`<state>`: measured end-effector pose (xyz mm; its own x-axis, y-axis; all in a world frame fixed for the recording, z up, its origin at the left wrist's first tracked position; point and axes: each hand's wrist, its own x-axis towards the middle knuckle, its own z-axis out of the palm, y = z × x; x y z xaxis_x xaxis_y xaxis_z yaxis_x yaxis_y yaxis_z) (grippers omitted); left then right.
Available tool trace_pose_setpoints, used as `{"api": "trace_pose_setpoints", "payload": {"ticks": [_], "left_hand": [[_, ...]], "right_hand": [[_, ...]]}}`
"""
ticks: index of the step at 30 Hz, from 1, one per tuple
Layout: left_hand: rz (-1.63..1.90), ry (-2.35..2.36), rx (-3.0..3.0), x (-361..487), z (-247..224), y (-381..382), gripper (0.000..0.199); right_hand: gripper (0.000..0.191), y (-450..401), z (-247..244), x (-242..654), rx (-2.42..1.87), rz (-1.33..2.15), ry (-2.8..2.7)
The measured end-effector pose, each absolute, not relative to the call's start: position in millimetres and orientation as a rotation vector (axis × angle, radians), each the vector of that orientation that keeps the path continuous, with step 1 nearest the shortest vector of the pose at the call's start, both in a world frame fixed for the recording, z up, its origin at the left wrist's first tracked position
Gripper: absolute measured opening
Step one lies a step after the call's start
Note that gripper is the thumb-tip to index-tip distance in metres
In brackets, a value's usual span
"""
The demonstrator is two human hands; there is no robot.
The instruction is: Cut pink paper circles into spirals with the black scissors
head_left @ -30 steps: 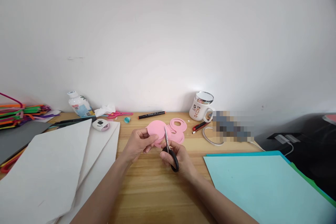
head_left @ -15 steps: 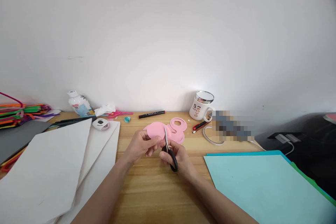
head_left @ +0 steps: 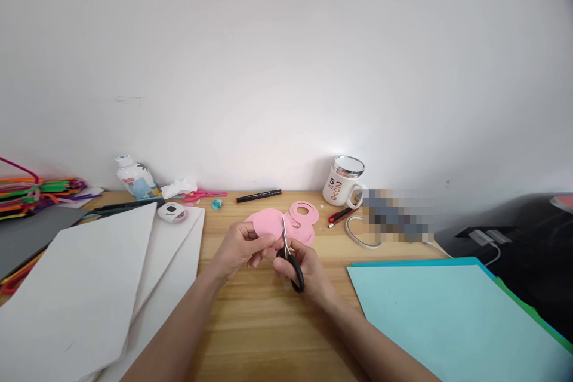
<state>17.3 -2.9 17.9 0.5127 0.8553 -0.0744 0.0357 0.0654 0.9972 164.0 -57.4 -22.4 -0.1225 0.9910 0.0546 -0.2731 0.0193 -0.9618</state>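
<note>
My left hand (head_left: 245,246) pinches a round pink paper piece (head_left: 267,223) by its lower edge, above the wooden table. My right hand (head_left: 303,262) is closed on the black handles of the scissors (head_left: 292,267), whose blades point up at the right edge of the round piece. Behind them lie more pink paper pieces, among them a ring-shaped one (head_left: 293,212) with a hole in it. The fingertips of both hands are close together.
A black marker (head_left: 258,196), a teal cap (head_left: 217,204) and a white mug (head_left: 341,182) stand or lie near the wall. White sheets (head_left: 89,286) cover the left; light teal sheets (head_left: 439,304) lie at the right.
The round pink piece and the scissor blades have shifted slightly to the right. Both hands keep their hold.
</note>
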Motion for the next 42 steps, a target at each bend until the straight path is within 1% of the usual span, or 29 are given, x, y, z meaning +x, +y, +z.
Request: {"api": "trace_pose_setpoints", "payload": {"ticks": [16,27,34,42], "left_hand": [[0.791,0.872,1.365,15.8,17.6,-1.3,0.026],[0.823,0.876,1.317,18.1,19.7,-2.2,0.03],[0.795,0.916,1.334,17.5,19.6,-2.6,0.025],[0.782,0.912,1.38,17.0,19.1,-2.2,0.024]], "right_hand": [[0.042,-57.6,-18.1,162.3,-0.924,1.404,-1.103],[0.037,-58.5,-26.8,160.3,-0.92,1.386,-1.142],[0.039,-57.9,-23.4,162.5,-0.926,1.38,-1.138],[0.044,-57.0,-18.5,163.2,-0.92,1.394,-1.126]]}}
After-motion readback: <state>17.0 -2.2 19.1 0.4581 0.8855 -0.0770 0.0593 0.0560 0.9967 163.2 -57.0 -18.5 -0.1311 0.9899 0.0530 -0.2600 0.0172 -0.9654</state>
